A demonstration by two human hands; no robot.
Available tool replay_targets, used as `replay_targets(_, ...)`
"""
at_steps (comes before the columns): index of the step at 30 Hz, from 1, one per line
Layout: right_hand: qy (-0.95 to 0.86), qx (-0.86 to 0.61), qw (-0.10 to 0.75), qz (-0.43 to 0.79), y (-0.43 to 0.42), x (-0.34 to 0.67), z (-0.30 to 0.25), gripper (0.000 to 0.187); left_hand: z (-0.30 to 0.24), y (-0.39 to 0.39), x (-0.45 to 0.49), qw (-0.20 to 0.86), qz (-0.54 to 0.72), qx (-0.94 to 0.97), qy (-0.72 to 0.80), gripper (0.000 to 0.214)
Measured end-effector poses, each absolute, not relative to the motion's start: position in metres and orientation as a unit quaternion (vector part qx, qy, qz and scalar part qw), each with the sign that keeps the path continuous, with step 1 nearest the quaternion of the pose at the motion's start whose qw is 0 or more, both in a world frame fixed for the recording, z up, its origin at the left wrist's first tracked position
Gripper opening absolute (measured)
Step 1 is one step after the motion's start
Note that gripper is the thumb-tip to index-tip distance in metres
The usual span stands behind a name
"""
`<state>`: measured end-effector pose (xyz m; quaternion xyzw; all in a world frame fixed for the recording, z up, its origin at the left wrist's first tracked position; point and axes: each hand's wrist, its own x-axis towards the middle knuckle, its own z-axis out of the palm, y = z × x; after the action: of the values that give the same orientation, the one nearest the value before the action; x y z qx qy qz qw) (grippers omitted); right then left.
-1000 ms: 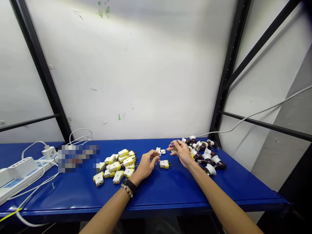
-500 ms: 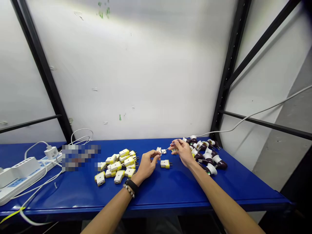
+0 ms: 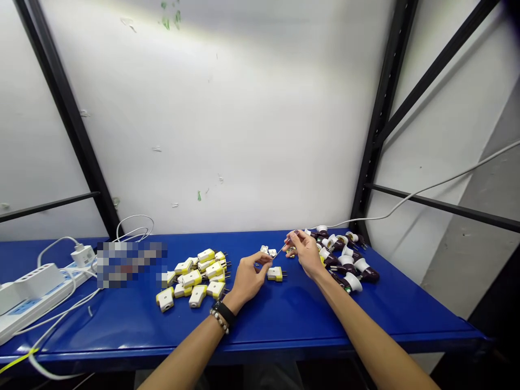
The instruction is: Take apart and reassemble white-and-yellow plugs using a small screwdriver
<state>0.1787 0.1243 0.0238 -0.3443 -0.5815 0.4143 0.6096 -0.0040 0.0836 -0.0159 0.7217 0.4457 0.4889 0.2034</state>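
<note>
My right hand (image 3: pixel 306 255) grips a thin screwdriver (image 3: pixel 279 251) by its dark reddish handle, with the shaft slanting down to the left. At the shaft's tip, the thumb and forefinger of my left hand (image 3: pixel 249 277) are pinched together. Whatever they hold there is too small to make out. A white and yellow plug (image 3: pixel 274 274) lies on the blue table (image 3: pixel 292 319) between my hands, its pins pointing right. Small white plug parts (image 3: pixel 268 251) lie just behind the fingertips. Under my right hand a small yellow piece (image 3: pixel 290 253) is partly hidden.
Left of my hands is a pile of white and yellow plugs (image 3: pixel 192 278). Several dark and white lamp holders (image 3: pixel 345 259) lie at the right. A white power strip (image 3: pixel 44 287) with cables crosses the far left. Black shelf posts (image 3: pixel 376 119) frame the white back wall (image 3: pixel 244 135).
My left hand has shifted slightly right, its pinched fingertips following the screwdriver's tip. The shaft now slants more steeply. My right hand stays nearly in place.
</note>
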Motion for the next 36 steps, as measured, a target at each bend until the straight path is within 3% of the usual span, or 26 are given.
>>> replay_targets(12, -0.666, -0.363, 0.563, 0.328, 0.119, 0.169, 0.02, 0.037, -0.02, 0.089, 0.001, 0.19, 0.395, 0.757, 0.485, 0.016)
replay_targets(25, -0.702, -0.391, 0.529, 0.271, 0.115, 0.149, 0.022, 0.039, -0.027, 0.096, -0.001, 0.195, 0.415, 0.76, 0.461, 0.017)
replay_targets(36, -0.675, -0.349, 0.553, 0.341, 0.116, 0.152, 0.025, 0.029, -0.022, 0.094, 0.0, 0.164, 0.393, 0.776, 0.465, 0.02)
